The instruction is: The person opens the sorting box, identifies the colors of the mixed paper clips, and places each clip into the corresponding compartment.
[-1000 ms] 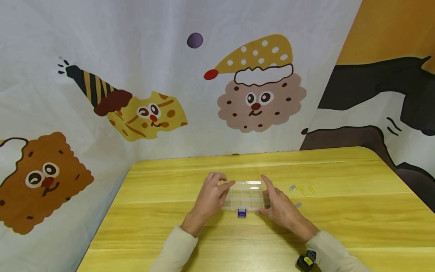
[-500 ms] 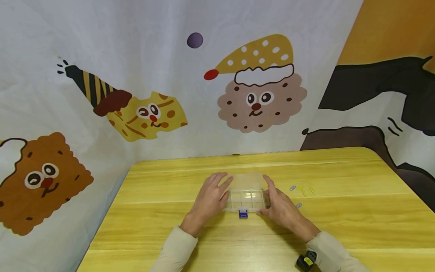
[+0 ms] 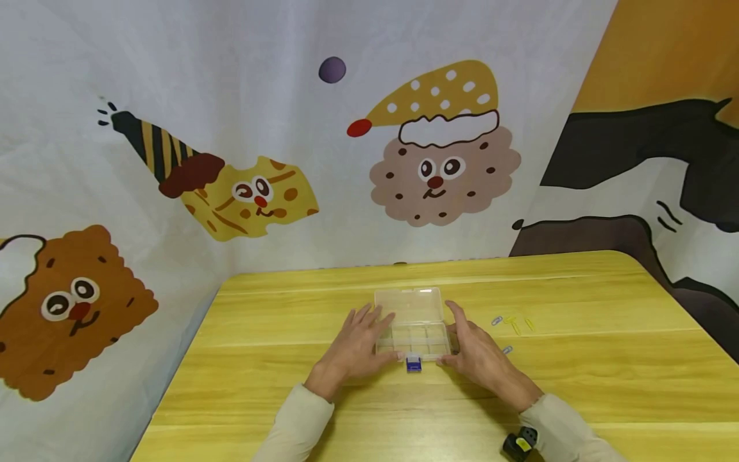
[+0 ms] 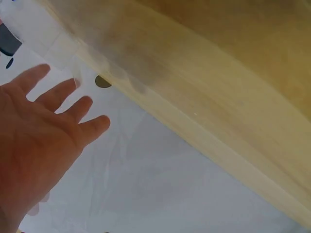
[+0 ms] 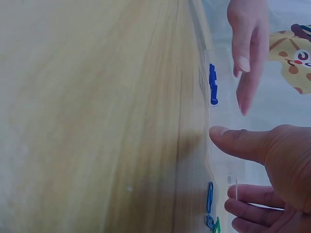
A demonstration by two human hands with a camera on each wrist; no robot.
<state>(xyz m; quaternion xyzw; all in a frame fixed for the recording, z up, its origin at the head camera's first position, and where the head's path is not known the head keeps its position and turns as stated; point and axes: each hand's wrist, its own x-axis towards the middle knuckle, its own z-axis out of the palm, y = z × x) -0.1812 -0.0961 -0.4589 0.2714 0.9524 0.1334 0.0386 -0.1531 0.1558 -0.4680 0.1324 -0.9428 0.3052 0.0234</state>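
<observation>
A clear plastic compartment box [image 3: 428,356] stands on the table in the head view, its lid [image 3: 411,305] folded back flat behind it. The blue latch [image 3: 413,365] sits at the middle of the front edge. My left hand [image 3: 356,346] lies at the box's left end, fingers spread, thumb close to the front edge by the latch. At the other end, my right hand [image 3: 478,351] holds the box between the thumb at the front corner and the fingers along the right side. In the right wrist view the thumb [image 5: 243,142] is straight and the fingers reach round the clear end.
Right of the box lie two blue paper clips, one farther back [image 3: 497,320] and one nearer [image 3: 508,350]. Several yellow clips [image 3: 516,326] lie beside the farther one. A black device [image 3: 519,443] is at the right cuff. A printed cloth [image 3: 277,244] hangs behind the table [image 3: 260,385].
The lid has swung from raised to lying back behind the box. My left hand has left the lid, and its thumb has moved to the front edge. The right hand stays put.
</observation>
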